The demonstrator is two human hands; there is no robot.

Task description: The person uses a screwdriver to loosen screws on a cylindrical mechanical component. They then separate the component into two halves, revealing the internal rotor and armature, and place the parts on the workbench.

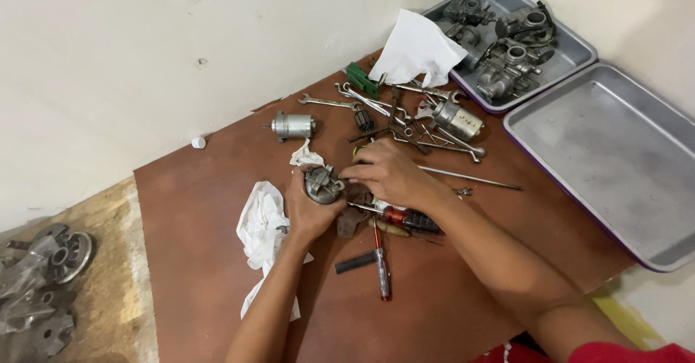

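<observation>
Ahead of my hands, wrenches point(329, 102), a small motor point(293, 125) and loose metal parts crowd the brown board point(203, 262). Screwdrivers point(380, 258) lie beneath my right forearm. To my left, beyond the white rag point(260, 225), the board offers open passage.

left hand point(308, 207) hiding carburetor point(323, 183) underside, empty tray point(615, 153) cut off right
</observation>
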